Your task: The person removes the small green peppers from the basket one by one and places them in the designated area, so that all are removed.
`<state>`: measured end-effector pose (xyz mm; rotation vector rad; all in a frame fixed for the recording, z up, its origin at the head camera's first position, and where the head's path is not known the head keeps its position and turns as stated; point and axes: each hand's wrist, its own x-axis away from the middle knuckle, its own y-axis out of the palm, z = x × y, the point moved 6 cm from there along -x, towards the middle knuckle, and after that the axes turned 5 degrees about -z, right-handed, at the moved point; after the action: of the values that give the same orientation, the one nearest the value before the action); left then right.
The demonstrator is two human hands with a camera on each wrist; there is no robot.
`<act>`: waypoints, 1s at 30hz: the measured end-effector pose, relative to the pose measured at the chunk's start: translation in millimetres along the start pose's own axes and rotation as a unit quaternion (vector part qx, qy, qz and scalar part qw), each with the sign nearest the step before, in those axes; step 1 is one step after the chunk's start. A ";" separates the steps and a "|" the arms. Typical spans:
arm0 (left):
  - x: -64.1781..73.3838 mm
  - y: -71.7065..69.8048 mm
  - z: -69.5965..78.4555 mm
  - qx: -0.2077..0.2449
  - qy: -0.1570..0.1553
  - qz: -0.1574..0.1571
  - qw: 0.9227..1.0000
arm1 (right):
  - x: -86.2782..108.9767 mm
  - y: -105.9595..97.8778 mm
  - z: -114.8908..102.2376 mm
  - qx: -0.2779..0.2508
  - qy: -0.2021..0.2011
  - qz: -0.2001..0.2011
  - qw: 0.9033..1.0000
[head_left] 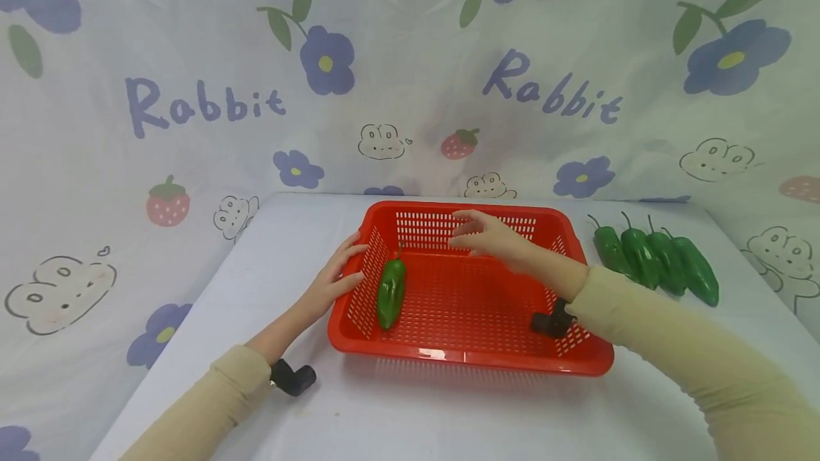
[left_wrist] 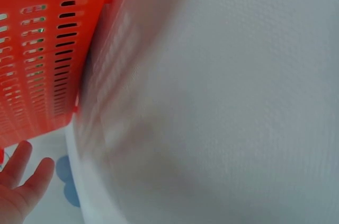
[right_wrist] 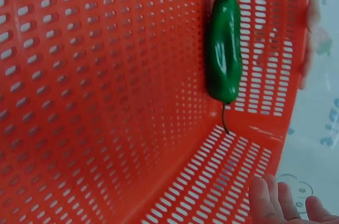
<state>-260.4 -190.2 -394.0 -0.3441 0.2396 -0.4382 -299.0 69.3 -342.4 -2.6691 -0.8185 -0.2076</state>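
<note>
A red plastic basket with slotted walls stands on the table, one green pepper lying inside along its left wall. In the right wrist view the same pepper shows its thin dark stem. My left hand rests on the basket's left rim, fingers spread along the outside edge. Over the back half of the basket hovers my right hand, its fingers extended to the left and nothing held. The right wrist view shows the right fingertips near the basket's slotted wall.
Several green peppers lie side by side on the white tabletop, right of the basket. A curtain printed with flowers and rabbits hangs behind the table. Black wrist-worn devices sit at both cuffs.
</note>
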 end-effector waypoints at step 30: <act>1.2 0.0 1.4 0.004 -0.007 0.001 1.000 | -48.2 74.2 35.3 -0.041 0.036 -0.144 0.988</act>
<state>-259.0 -190.4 -392.9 -0.3398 0.2241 -0.4350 -295.4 -0.4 -407.2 -2.5898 -1.1941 -0.4124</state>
